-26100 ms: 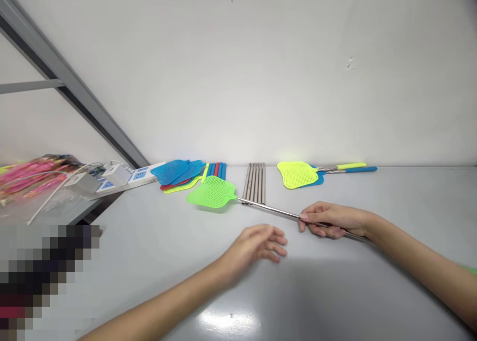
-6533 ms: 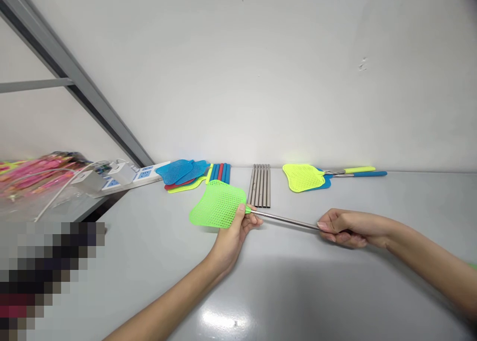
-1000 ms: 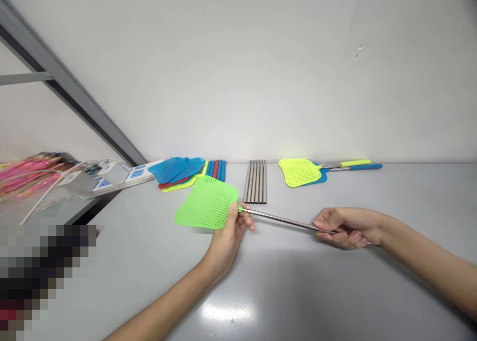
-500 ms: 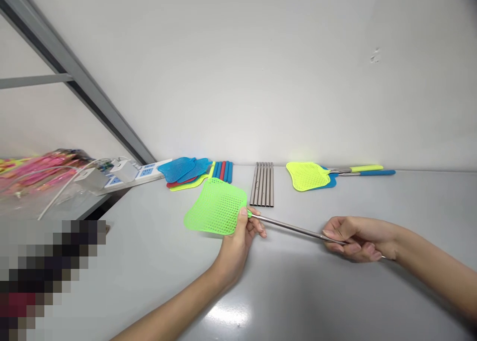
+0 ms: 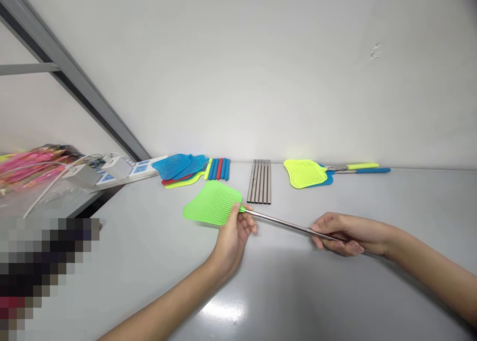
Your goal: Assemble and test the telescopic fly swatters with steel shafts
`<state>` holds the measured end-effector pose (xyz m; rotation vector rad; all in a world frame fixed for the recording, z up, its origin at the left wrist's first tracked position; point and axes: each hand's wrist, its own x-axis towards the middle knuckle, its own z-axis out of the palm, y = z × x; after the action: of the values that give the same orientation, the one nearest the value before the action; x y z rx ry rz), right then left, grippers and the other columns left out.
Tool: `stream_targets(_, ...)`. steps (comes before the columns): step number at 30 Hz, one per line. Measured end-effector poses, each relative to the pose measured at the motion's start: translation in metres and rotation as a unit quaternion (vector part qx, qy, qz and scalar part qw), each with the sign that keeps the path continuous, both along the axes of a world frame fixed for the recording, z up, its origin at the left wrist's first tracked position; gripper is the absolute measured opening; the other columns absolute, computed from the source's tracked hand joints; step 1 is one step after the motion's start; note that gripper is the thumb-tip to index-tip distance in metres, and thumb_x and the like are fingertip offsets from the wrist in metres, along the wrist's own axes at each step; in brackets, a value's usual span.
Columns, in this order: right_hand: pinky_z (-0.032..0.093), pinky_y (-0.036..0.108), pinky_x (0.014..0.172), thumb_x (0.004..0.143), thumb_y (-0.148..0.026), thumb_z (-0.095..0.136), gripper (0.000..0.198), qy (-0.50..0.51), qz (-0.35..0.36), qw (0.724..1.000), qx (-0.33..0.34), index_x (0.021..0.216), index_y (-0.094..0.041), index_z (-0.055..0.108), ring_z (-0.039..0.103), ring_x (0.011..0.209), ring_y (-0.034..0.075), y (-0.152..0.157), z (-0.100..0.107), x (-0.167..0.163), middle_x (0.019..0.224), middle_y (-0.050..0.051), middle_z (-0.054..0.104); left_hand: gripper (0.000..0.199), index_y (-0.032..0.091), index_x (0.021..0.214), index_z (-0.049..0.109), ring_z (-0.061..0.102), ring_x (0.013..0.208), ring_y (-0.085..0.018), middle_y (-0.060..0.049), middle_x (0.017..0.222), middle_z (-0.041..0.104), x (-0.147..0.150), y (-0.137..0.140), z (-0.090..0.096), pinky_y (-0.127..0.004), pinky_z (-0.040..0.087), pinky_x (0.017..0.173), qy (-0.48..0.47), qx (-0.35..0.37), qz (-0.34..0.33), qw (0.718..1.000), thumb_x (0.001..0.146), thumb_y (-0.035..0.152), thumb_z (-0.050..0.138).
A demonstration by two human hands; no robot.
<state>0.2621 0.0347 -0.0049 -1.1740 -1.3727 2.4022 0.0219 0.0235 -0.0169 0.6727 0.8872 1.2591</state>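
A bright green fly swatter head [image 5: 212, 204] with a perforated face is joined to an extended thin metal rod [image 5: 278, 219]. My left hand [image 5: 234, 231] pinches the neck where the green plastic meets the rod, thumb on top. Farther right, my right hand [image 5: 341, 234] is closed around the rod, which slopes down to the right and runs on past the wrist. Both hands hold it above the grey table [image 5: 290, 291]. No coloured grip shows on the part of the rod in view.
Blue, red and yellow swatter heads [image 5: 175, 167] lie at the back left beside several coloured grips [image 5: 218, 169]. Several metal rods [image 5: 260, 182] lie in a row. Yellow and blue swatters [image 5: 303, 173] with handles rest at right. A power strip [image 5: 139, 169] and bagged pink items [image 5: 33, 169] are left.
My right hand has moved slightly left and now wraps the rod more closely. The swatter has shifted a little left and up, while the whole view has also moved slightly.
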Motion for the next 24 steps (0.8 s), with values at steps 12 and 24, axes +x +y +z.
stream_targets(12, 0.011, 0.018, 0.032, 0.081, -0.042, 0.038, 0.038, -0.023, -0.001, 0.999, 0.033, 0.075, -0.01, 0.058, 0.02, 0.032, 0.0, -0.0016, 0.0026, -0.0011, 0.047, -0.006, 0.035, 0.022, 0.013, 0.069, 0.051, 0.039, 0.05, -0.007, 0.004, 0.052, 0.039, 0.0018, 0.0018, 0.0029, -0.02, 0.035, 0.052, 0.014, -0.027, 0.008, 0.999, 0.071, 0.034, 0.056)
stream_targets(24, 0.011, 0.017, 0.031, 0.078, -0.046, 0.042, 0.039, -0.029, -0.007, 0.999, 0.03, 0.075, -0.01, 0.058, 0.021, 0.032, 0.0, -0.0022, 0.0032, -0.0024, 0.048, -0.006, 0.035, 0.014, 0.014, 0.064, 0.049, 0.04, 0.054, -0.008, 0.003, 0.056, 0.04, 0.0009, -0.0012, 0.0063, -0.022, 0.036, 0.057, 0.044, -0.008, -0.027, 0.999, 0.071, 0.025, 0.054)
